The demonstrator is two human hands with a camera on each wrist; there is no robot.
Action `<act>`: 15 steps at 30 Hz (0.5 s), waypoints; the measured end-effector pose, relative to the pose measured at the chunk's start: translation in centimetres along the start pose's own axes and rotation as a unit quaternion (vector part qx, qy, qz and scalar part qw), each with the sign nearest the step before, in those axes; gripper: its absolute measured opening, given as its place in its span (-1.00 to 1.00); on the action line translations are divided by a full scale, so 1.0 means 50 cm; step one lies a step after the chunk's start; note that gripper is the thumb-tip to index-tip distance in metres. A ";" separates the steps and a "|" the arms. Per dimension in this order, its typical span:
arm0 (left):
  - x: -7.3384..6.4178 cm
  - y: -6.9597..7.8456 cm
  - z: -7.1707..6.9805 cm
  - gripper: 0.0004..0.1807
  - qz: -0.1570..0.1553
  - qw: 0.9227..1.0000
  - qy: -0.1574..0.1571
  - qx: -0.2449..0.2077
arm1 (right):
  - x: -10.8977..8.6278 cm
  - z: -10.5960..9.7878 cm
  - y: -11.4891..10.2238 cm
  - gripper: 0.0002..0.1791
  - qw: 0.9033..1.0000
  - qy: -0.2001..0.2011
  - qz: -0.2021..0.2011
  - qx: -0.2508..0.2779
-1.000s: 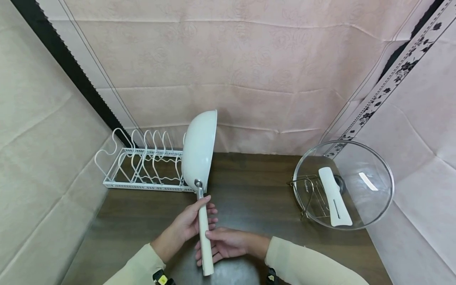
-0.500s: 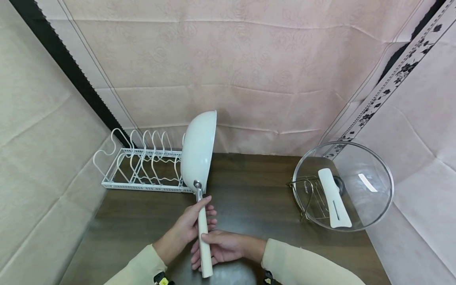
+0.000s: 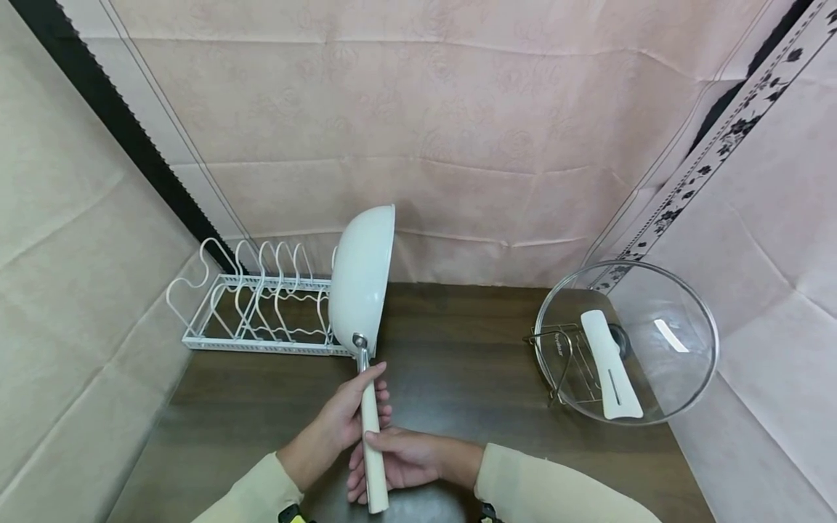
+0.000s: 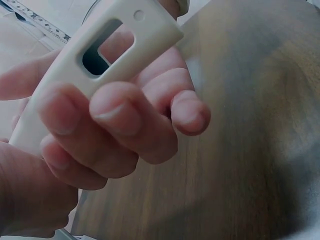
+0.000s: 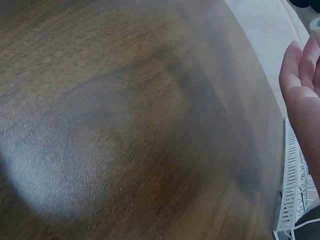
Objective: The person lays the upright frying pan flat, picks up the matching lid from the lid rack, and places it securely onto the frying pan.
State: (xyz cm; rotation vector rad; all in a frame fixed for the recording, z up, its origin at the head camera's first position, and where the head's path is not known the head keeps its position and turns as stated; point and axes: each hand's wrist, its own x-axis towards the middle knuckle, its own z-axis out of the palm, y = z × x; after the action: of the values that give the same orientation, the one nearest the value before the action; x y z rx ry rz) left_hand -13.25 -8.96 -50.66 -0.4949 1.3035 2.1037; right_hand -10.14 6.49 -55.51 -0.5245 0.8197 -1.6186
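A white deep frying pan point(image 3: 361, 283) stands on its side at the right end of a white wire dish rack point(image 3: 261, 341), its open side facing right. Its cream handle point(image 3: 375, 479) points toward the person. The left hand point(image 3: 349, 410) grips the handle just below the metal neck, thumb along the top. Lower down, the right hand point(image 3: 408, 457) holds the handle with its thumb on top and fingers beneath. In the left wrist view, curled fingers point(image 4: 117, 125) lie close to the handle's slotted end. The right wrist view catches only part of a hand point(image 5: 305, 95) at its edge.
At the right, a round glass lid point(image 3: 714, 341) leans in a wire stand point(image 3: 565, 363), with a white slotted utensil point(image 3: 611, 363) over it. Pale cloth walls point(image 3: 418, 109) enclose the dark wooden table point(image 3: 484, 341) at the back and sides.
Both hands keep their hold on the pan handle. The whole scene shifts very slightly in the head view, and the right hand has moved a little left with the handle's end.
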 end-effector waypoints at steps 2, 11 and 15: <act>-0.001 -0.002 -0.001 -0.64 -0.003 1.000 -0.001 0.000 | 0.002 0.002 0.004 -0.50 1.000 -0.002 -0.002 0.004; 0.004 -0.006 -0.002 -0.63 -0.006 1.000 0.002 -0.004 | 0.009 0.004 0.014 -0.49 0.999 -0.016 -0.016 0.023; 0.006 -0.005 -0.001 -0.61 -0.007 1.000 0.003 0.001 | 0.008 0.004 0.014 -0.50 1.000 -0.011 -0.018 0.023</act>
State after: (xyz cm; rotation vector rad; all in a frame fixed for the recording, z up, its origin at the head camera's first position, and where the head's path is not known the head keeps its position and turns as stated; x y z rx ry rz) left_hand -13.29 -8.84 -51.03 -0.5088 1.3022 2.0918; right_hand -9.63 6.01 -55.95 -0.5253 0.7582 -1.6586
